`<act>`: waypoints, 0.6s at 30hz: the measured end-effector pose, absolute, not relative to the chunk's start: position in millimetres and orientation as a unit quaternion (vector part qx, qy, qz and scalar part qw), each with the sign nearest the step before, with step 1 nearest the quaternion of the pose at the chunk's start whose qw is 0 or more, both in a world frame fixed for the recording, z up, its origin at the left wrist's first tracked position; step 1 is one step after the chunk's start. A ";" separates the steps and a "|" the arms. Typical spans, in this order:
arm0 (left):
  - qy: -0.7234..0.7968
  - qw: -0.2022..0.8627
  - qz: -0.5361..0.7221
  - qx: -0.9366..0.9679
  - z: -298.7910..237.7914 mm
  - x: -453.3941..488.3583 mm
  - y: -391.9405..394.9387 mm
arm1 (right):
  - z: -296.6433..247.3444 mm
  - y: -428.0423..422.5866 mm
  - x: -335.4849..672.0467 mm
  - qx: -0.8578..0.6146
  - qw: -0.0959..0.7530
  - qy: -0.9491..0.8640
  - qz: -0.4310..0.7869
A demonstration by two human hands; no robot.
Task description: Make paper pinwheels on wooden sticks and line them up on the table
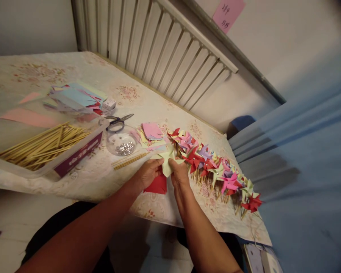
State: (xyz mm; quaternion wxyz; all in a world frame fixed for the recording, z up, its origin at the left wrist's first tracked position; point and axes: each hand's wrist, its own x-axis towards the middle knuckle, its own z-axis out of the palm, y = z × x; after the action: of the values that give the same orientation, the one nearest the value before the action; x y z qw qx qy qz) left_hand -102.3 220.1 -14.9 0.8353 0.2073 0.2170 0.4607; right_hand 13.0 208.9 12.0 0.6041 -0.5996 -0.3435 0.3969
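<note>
A pale green paper pinwheel (167,162) with folded blades is held between both hands above the table's front part. My left hand (150,172) is closed on its left side, thumb on the paper. From the right, my right hand (179,172) pinches the same pinwheel near its middle. Under the hands lies a red paper square (156,185), partly covered by the left fingers. Just beyond are several loose sticks (130,160) and a stack of coloured paper squares (152,131). To the right stand rows of finished pinwheels (206,161) on sticks, in red, pink, purple and green.
A clear plastic box (82,151) full of thin sticks stands at the left. Beside it are a round clear dish (124,146) of small silvery pieces and black-handled scissors (118,123). Coloured paper sheets (74,96) lie behind. A radiator (165,57) borders the table's back; a blue curtain (295,159) hangs right.
</note>
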 end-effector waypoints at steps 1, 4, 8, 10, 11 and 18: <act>0.218 0.828 0.470 0.213 -14.5 -101.4 218.8 | 9.7 208.8 10.6 -0.602 0.601 -0.342 0.400; 0.229 0.810 0.493 0.221 -13.9 -99.7 216.7 | 3.9 207.7 3.8 -0.601 0.596 -0.334 0.414; 0.269 0.794 0.498 0.222 -13.7 -98.1 216.5 | -1.8 206.6 -2.7 -0.590 0.604 -0.319 0.430; 0.276 0.791 0.501 0.220 -13.0 -97.6 216.7 | -4.2 206.7 -4.0 -0.590 0.606 -0.311 0.433; 0.275 0.790 0.502 0.219 -12.5 -97.3 216.7 | -5.1 206.8 -4.4 -0.591 0.608 -0.307 0.433; 0.274 0.786 0.508 0.220 -12.8 -96.1 216.4 | -5.7 204.3 -6.6 -0.577 0.616 -0.286 0.452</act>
State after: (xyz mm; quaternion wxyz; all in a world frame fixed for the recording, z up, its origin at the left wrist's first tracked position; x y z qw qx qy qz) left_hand -96.1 216.4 -12.8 0.7863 0.2204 0.2735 0.5083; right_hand -6.6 204.3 -5.7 0.6164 -0.5774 -0.2865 0.4524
